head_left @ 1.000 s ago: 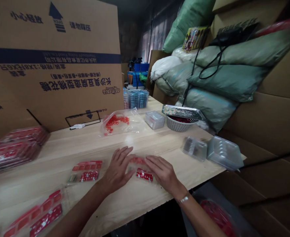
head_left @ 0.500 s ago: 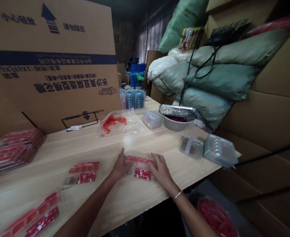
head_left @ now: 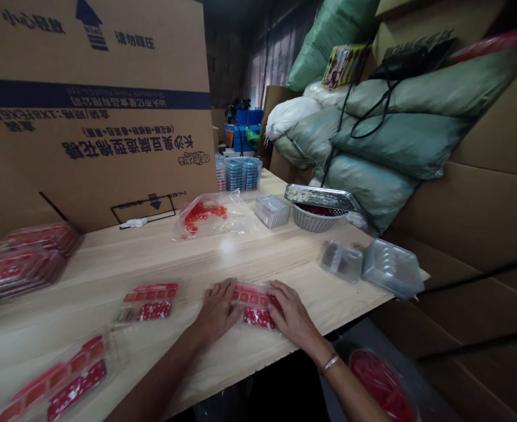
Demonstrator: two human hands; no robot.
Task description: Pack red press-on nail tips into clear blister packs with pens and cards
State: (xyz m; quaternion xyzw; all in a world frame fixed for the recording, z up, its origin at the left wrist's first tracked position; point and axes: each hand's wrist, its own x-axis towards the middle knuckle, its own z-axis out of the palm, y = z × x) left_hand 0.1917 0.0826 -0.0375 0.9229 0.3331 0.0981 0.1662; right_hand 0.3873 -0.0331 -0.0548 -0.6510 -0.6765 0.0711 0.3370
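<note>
A small clear packet with red pieces [head_left: 255,306] lies flat on the wooden table [head_left: 162,258] near its front edge. My left hand [head_left: 217,310] rests on the packet's left end, fingers stretched flat. On the right end lies my right hand [head_left: 291,315], fingers also flat and pressing down; a bracelet shows on that wrist. A like packet [head_left: 149,302] lies to the left of my hands. A third one [head_left: 60,381] is at the near left corner.
A large cardboard box [head_left: 95,111] stands along the back left. A stack of red packs [head_left: 21,258] sits at the left. A bag of red pieces [head_left: 206,215], a white basket [head_left: 315,215] and clear trays [head_left: 375,266] lie beyond. Green sacks [head_left: 373,140] pile at the right.
Both hands drew a little nearer to me along with the packet, and the fingers spread flatter over its ends. The view shifted slightly.
</note>
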